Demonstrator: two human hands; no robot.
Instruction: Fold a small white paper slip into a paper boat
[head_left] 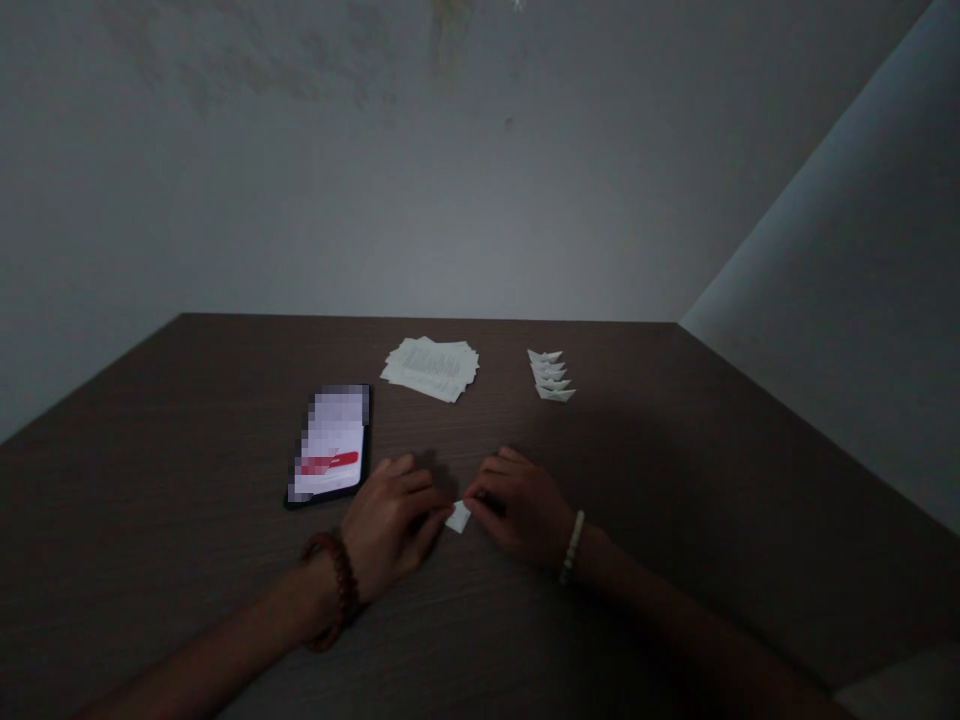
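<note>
A small folded piece of white paper [458, 517] lies on the dark wooden table [187, 420] between my two hands. My left hand [394, 525], with a brown bead bracelet at the wrist, rests on the table with its fingertips pinching the paper's left edge. My right hand [521, 505], wearing a white bead bracelet, has its fingers curled onto the paper's right edge. Most of the paper is hidden under the fingers.
A phone [331, 445] with a lit screen lies left of my hands. Farther back sit a loose stack of white paper sheets [431, 368] and a row of several small folded paper boats [553, 376]. Grey walls meet the table's far and right edges.
</note>
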